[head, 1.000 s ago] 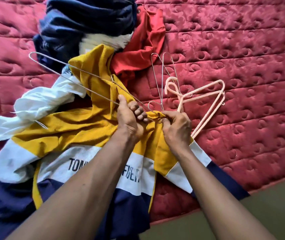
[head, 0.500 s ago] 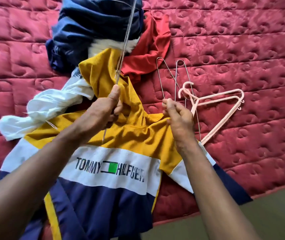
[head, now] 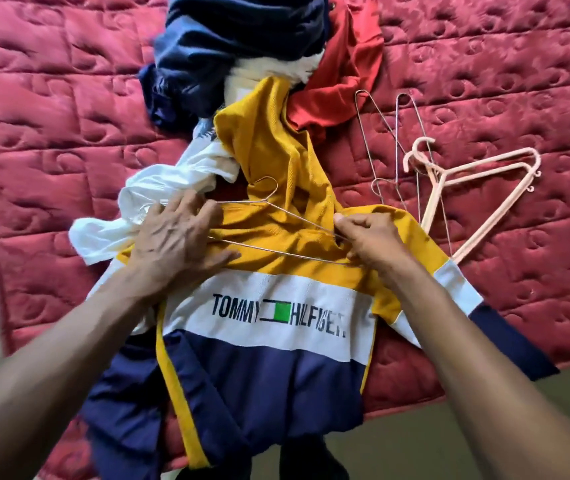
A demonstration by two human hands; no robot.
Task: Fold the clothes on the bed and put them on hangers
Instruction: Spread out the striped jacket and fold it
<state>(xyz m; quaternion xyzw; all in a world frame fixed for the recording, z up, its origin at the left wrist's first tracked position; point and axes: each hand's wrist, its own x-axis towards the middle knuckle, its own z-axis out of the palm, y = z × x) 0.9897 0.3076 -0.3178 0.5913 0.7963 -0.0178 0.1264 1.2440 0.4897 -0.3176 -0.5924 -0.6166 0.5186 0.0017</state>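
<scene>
Pinched in the right hand (head: 373, 237) is one end of the wire hanger (head: 276, 230); the left hand (head: 176, 240) is spread flat on the shirt (head: 276, 317) at frame centre. Hanging is underway; next, the hanger must be worked inside the collar.

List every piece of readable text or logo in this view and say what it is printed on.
"TOMMY": dark capitals on the white band of the yellow, white and navy shirt, left of the flag logo.
"HILFIGER": same white band, right of the logo; its last letters are creased and only partly legible.
Flag logo: a green block between the two words, no text in it.
No other garment, hanger or the mattress shows readable text.
</scene>
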